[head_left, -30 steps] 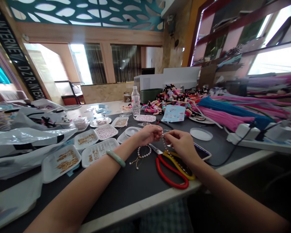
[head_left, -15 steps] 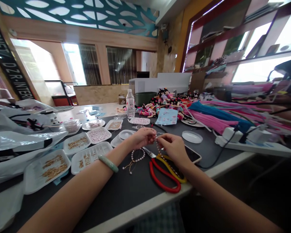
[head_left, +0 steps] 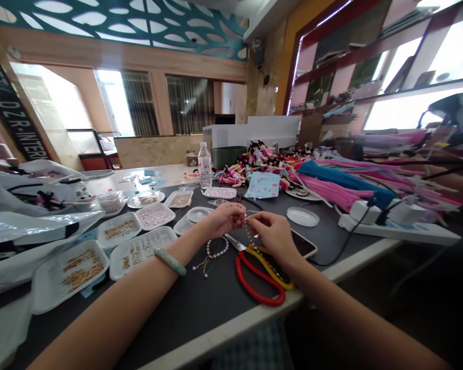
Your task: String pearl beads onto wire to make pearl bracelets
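A thin beaded strand (head_left: 250, 235) hangs between my two hands above the dark table mat. My left hand (head_left: 228, 218), with a green bangle (head_left: 170, 261) on its wrist, pinches the strand's upper end. Close on its right, my right hand (head_left: 270, 230) has thumb and index finger closed on the same strand. Below the hands lie scissors (head_left: 256, 289) with one red and one yellow handle. A finished-looking beaded bracelet (head_left: 217, 247) with loose cord ends rests left of the scissors. Partly under my right hand is a phone (head_left: 304, 244).
White trays (head_left: 118, 229) of gold and pink beads stand on the left beside plastic bags (head_left: 38, 221). Behind are a water bottle (head_left: 205, 165) and piled dolls (head_left: 254, 163). A round lid (head_left: 303, 217), a power strip (head_left: 420, 231) and pink and blue bundles (head_left: 332, 190) are right.
The whole view has shifted slightly, with the table items a little further left. Both hands keep their pinch on the strand with hardly any movement.
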A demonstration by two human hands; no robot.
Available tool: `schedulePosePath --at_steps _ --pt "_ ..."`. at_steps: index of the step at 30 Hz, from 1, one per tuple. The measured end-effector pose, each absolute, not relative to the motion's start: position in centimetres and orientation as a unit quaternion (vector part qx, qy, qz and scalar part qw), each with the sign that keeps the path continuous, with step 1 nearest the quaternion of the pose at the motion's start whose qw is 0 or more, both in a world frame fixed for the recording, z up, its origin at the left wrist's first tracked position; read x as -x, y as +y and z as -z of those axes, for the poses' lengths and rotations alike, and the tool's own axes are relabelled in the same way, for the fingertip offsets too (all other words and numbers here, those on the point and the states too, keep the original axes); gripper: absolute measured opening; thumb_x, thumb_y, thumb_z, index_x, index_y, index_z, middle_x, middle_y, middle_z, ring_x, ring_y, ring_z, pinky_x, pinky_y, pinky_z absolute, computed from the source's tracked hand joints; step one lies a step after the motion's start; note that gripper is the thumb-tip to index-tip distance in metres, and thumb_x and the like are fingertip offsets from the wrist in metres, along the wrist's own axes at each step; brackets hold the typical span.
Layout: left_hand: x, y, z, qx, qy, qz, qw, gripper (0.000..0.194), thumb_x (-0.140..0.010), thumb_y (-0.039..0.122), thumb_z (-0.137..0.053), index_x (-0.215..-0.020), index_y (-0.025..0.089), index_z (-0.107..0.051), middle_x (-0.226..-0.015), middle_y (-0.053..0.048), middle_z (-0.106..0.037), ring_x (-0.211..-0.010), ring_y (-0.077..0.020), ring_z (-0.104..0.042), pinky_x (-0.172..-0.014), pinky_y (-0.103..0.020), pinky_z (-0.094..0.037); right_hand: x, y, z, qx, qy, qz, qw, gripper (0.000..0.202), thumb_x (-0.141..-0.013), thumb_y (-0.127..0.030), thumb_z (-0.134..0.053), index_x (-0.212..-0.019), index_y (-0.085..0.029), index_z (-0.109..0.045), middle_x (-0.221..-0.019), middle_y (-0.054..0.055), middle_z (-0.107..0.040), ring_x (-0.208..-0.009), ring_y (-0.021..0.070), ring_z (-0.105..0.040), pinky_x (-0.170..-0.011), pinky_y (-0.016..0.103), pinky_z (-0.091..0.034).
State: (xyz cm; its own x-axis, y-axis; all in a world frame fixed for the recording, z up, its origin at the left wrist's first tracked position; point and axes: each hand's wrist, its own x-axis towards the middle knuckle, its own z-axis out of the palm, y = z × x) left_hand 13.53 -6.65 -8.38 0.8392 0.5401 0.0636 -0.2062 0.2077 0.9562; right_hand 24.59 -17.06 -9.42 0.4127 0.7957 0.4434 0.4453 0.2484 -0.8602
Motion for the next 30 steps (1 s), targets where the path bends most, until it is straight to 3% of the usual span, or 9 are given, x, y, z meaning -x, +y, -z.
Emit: schedulePosePath --at_steps 30 --pt "-14.43 -7.36 8.83 -0.610 0.198 -0.268 0.719 0.004 -0.064 0.014 -0.053 -0.063 0.015 -0.049 -0.052 0.005 -0.045 -0.045 -0.0050 -0.042 -0.046 -0.017 -0.034 -24.95 -16.68 9.78 0.614 -0.514 -0.153 0.579 0.018 -0.069 -0.027 -0.055 -0.066 -0.014 -0.067 -0.056 0.002 -0.062 -0.050 0.0139 -0.056 -0.051 0.024 -0.043"
